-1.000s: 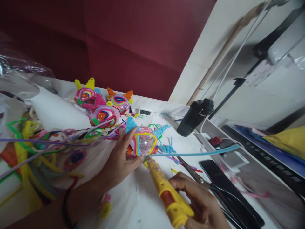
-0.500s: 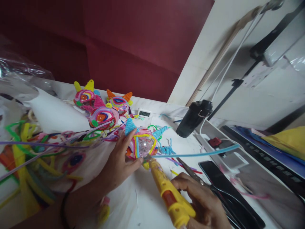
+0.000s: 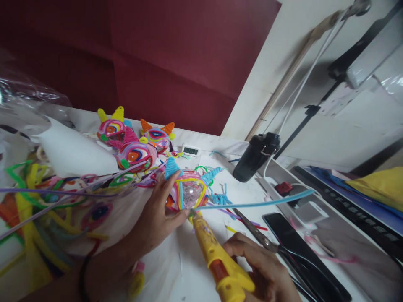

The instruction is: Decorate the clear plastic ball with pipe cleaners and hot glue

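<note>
My left hand (image 3: 162, 209) is closed around the left side of a mask-like craft piece (image 3: 190, 193), made of coloured pipe cleaners over a shiny, clear-looking middle, with two light-blue horns. In my right hand (image 3: 261, 264) is a yellow hot glue gun (image 3: 214, 260), its nozzle at the lower edge of the piece, beside my left thumb. A long light-blue pipe cleaner (image 3: 258, 205) stretches from that spot to the right; its near end is hidden by the thumb and nozzle.
Several finished-looking craft pieces (image 3: 135, 155) stand behind, near a small digital clock (image 3: 191, 150). Loose pipe cleaners (image 3: 34, 218) pile up at left. Scissors (image 3: 264, 239), a black phone (image 3: 302, 251) and a black bottle (image 3: 256, 157) lie or stand to the right.
The glue gun's nozzle has shifted slightly left along the lower edge, closer to my left thumb. My left hand keeps its hold on the piece.
</note>
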Available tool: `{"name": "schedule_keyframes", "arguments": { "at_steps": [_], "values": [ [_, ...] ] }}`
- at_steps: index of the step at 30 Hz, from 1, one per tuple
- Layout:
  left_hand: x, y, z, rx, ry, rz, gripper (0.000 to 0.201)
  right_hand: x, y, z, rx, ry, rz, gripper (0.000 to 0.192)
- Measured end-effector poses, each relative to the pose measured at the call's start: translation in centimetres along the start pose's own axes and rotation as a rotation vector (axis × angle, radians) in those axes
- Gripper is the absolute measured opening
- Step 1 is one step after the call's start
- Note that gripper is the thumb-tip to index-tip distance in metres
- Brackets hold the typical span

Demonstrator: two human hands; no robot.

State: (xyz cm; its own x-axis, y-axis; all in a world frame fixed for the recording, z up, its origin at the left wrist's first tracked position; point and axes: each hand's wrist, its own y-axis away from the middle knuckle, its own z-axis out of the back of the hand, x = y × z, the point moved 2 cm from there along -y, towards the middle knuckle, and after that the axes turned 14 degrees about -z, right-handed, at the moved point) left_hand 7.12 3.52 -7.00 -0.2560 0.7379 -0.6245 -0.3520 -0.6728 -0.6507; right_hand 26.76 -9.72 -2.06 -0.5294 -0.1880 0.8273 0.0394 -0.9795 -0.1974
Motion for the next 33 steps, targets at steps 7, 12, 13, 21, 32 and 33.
{"name": "schedule_keyframes", "arguments": {
  "at_steps": [7, 12, 13, 21, 32, 33],
  "values": [
    [-0.2, -0.1, 0.0, 0.005, -0.015, 0.004, 0.075, 0.0, -0.1, 0.1, -0.021, -0.002, -0.032, 0.019],
    [-0.1, -0.1, 0.0, -0.004, -0.042, -0.009, 0.075, -0.3, 0.0, 0.3, -0.001, -0.032, -0.058, 0.018],
    [-0.1, -0.2, 0.0, -0.005, -0.044, -0.01, 0.075, -0.4, 0.0, 0.3, 0.004, -0.041, -0.077, 0.02],
    [-0.1, -0.1, -0.1, 0.008, -0.035, 0.008, 0.076, -0.6, -0.1, 0.2, 0.037, -0.002, -0.071, 0.017],
    [-0.1, -0.2, 0.0, 0.005, -0.071, -0.031, 0.077, -1.0, 0.1, 0.1, 0.045, 0.028, -0.046, 0.01],
    [-0.2, -0.2, 0.0, 0.004, -0.069, -0.023, 0.077, -0.9, 0.1, 0.1, 0.046, 0.026, -0.062, 0.01]
  ]
}}
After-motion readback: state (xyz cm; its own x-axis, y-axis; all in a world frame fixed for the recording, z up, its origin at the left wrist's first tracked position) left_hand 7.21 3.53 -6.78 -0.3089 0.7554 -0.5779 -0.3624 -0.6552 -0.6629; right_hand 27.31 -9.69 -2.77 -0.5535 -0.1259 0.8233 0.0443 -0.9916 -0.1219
